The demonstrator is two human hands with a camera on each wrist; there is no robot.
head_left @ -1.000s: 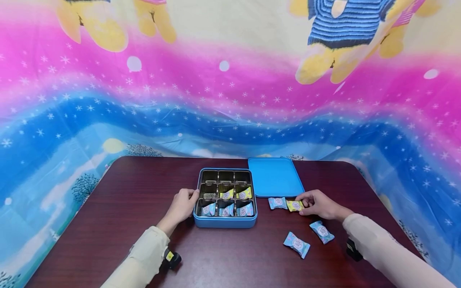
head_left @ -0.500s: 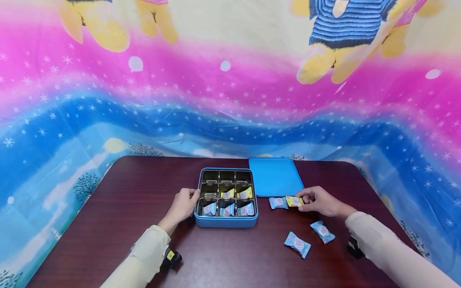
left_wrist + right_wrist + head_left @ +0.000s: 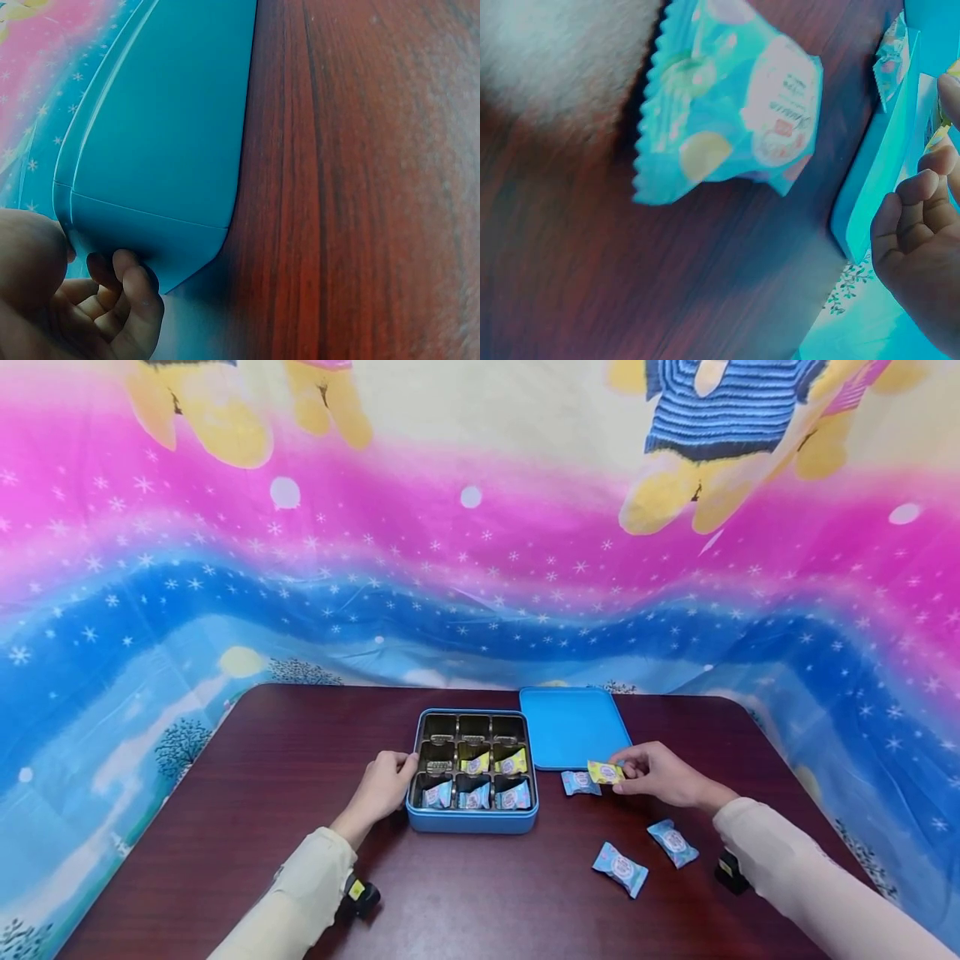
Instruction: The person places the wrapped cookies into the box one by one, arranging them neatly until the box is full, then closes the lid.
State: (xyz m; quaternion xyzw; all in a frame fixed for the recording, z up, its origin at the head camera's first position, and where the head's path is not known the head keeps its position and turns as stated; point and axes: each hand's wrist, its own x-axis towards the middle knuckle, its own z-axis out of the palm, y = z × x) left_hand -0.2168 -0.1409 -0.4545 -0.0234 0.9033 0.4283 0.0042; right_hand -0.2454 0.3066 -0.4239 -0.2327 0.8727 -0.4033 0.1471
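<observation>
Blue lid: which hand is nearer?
Right. The right hand is by the near right corner of the lid; the left hand is beyond the tin, at its left.

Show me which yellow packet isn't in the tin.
The yellow packet pinched in the right hand; the other two yellow packets sit in the middle row of the tin.

Your right hand (image 3: pixel 919 240) cut by its wrist view's edge, the yellow packet (image 3: pixel 603 772) partly covered by your fingers (image 3: pixel 637 760), its print (image 3: pixel 607 773) too small to read, the blue box (image 3: pixel 161 120) cut above in left wrist view
</observation>
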